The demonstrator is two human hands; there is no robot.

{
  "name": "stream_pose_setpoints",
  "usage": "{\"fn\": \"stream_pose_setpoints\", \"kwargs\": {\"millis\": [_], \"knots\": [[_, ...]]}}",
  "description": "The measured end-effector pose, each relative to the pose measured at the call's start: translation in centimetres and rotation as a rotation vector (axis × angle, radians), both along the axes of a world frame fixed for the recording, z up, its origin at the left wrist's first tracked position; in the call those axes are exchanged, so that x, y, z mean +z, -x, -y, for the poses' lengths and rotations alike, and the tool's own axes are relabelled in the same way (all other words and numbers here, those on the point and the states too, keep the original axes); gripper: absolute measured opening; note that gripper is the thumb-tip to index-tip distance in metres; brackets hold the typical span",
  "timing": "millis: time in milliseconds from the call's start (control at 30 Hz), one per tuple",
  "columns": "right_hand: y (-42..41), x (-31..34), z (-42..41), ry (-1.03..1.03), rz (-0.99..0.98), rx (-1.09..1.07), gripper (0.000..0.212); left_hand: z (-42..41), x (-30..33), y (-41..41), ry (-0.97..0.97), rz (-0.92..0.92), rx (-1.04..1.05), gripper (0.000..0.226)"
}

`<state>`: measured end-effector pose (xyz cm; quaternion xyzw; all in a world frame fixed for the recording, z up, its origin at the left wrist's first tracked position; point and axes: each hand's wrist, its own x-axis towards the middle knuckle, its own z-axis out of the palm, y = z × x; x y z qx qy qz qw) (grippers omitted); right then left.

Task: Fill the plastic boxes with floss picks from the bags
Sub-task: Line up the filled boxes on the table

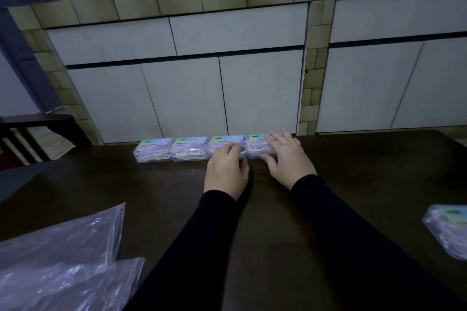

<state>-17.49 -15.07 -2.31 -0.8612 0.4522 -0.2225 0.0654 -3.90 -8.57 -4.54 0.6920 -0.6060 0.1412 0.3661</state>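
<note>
Several clear plastic boxes of white floss picks stand in a row at the far edge of the dark table (353,184). The leftmost box (154,150) and the second box (190,149) stand free. My left hand (226,168) rests its curled fingers on the third box (225,142). My right hand (288,158) lies over the fourth box (257,146), fingers straight across its lid and thumb at its near side. Another filled box (447,230) lies at the right edge of the view. Clear plastic bags (63,260) lie crumpled at the near left.
Behind the table stands a tiled counter with white cabinet doors (227,93). A dark chair (32,134) is at the far left. Glassware and cloth sit on the counter top.
</note>
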Motion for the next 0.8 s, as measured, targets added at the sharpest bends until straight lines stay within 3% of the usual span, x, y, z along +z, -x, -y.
{"fn": "stream_pose_setpoints", "kwargs": {"millis": [133,233,400,633,800], "knots": [[2.8,-0.1,-2.2,0.006,0.122,-0.005,0.049,-1.4,0.3,2.2,-0.075,0.065,0.038,0.035],[4.8,-0.1,-4.1,0.019,0.112,-0.01,0.047,-2.5,0.3,4.4,-0.232,0.045,0.056,0.051],[8.4,0.9,-7.5,0.088,0.164,-0.057,0.039,-4.4,0.4,8.2,-0.333,0.017,-0.003,0.057],[13.9,2.4,-11.2,0.078,-0.148,-0.326,0.048,-5.2,0.4,9.0,-0.531,0.062,0.028,0.066],[17.5,2.5,-13.1,0.028,-0.127,-0.457,0.053,-5.3,0.6,9.0,-0.614,0.088,0.044,0.065]]}}
